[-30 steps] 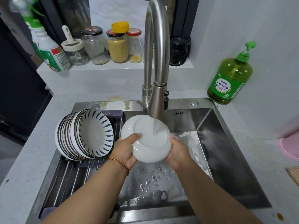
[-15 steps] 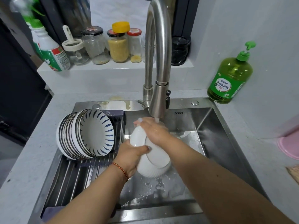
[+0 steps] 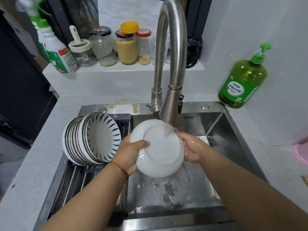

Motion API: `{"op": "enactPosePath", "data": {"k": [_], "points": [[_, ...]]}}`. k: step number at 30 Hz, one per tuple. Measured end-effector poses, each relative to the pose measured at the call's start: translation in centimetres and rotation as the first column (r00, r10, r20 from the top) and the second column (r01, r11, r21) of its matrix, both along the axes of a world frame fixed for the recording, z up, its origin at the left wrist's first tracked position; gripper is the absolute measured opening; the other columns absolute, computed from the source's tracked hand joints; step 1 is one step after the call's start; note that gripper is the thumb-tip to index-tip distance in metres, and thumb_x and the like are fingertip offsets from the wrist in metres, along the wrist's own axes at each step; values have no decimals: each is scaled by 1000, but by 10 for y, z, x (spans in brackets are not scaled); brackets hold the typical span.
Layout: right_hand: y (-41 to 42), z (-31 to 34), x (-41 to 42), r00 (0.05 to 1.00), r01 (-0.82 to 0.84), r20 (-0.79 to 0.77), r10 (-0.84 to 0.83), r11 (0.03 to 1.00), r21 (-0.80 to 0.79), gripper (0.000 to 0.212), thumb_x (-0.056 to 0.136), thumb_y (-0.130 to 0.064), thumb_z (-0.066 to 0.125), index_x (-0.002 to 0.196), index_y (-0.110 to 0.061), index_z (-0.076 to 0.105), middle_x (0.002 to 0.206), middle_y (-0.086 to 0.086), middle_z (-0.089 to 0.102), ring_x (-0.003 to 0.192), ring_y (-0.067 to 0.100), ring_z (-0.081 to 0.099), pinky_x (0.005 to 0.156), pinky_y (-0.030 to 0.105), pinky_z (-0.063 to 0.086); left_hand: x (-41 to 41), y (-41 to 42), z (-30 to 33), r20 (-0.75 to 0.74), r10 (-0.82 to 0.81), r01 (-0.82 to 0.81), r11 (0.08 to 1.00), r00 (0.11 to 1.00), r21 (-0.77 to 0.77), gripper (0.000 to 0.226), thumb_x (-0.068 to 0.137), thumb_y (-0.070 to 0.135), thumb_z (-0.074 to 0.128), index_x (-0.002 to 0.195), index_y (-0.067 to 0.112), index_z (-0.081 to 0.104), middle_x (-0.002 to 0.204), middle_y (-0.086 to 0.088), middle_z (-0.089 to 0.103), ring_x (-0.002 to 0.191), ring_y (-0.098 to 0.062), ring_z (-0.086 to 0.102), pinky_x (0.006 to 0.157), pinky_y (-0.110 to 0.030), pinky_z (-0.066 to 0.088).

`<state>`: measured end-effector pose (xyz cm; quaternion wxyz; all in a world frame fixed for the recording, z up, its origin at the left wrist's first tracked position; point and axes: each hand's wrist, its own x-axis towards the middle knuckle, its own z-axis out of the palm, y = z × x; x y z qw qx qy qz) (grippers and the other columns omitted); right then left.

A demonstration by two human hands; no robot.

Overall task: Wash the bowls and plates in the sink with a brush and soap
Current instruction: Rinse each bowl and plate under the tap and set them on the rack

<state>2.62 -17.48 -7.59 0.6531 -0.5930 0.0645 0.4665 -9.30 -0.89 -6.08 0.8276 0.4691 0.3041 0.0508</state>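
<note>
The left hand (image 3: 129, 153) is gripping the white plate (image 3: 158, 148) at its 9 o'clock rim, thumb curled over; the right hand (image 3: 191, 147) is cupping its 3 o'clock edge. They are tilting it under the faucet (image 3: 171, 67) stream above the sink (image 3: 233, 147): rinsing, seemingly. Next it likely needs racking beside the patterned bowls (image 3: 95, 139) at 10 o'clock.

The green dish soap bottle (image 3: 243, 80) carries a label reading 柠檬洗洁精. Print on the spray bottle (image 3: 56, 52) and jar lids is too blurred to read.
</note>
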Motion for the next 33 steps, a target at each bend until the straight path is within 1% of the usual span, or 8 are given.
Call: {"op": "enactPosePath", "data": {"k": [7,11,16,20,24,28,31,33], "points": [[-33,-27,-20,951,302,-231,-206,777,552,73,58,-36,88,122,-10,65,132,20,57,117,36,57,90,51,52,43,-19,-3,-55,-10,26,957,998,289,57,59,21,71,116,20,64,109,-10,70,97,-31,68,84,-52,56],[-38,-18,-30,904,428,-266,-336,705,565,56,62,-37,81,110,-8,72,124,20,62,108,37,63,79,51,56,57,-43,-6,-230,-54,222,542,972,811,33,84,39,59,107,16,58,126,-7,50,111,-24,52,99,-29,40],[-45,-5,-31,859,509,-192,-475,752,419,39,86,-35,51,117,-13,60,113,18,69,102,36,66,85,55,53,52,-76,-23,-446,-170,465,87,879,881,61,102,39,29,152,6,18,159,-17,12,146,-30,9,121,-40,11],[-45,2,-35,870,442,88,-484,848,294,40,82,-22,66,120,-13,60,111,17,69,101,36,67,86,55,52,44,-77,-32,-331,-310,447,481,892,754,60,93,46,35,141,11,32,145,-22,37,133,-38,37,109,-50,35],[-39,9,-45,769,278,599,-225,961,4,12,83,-14,71,95,-14,69,75,-2,72,66,10,68,57,23,54,45,-59,-8,-233,-148,205,948,961,242,28,100,40,39,99,18,56,99,-6,59,103,-30,55,89,-42,45],[-28,3,-62,411,19,869,275,951,-310,22,77,-23,69,99,-23,72,81,-23,68,77,-10,59,71,8,45,45,-36,-1,-119,-129,79,933,984,-350,54,90,63,47,114,16,62,87,-10,67,90,-34,65,72,-51,54],[-16,-12,-71,-4,12,915,404,915,-404,39,75,-21,66,113,-12,70,111,-6,70,104,5,63,92,25,48,35,-29,4,-24,-77,55,873,997,-485,55,90,48,56,124,5,62,119,-20,66,111,-39,62,94,-52,49],[-9,-8,-72,-43,-84,901,431,897,-433,44,80,-22,60,123,-17,64,125,-5,64,119,4,54,104,27,41,28,-24,5,1,-41,36,860,999,-508,50,91,38,57,126,3,61,121,-22,64,112,-40,61,101,-51,44]]}}
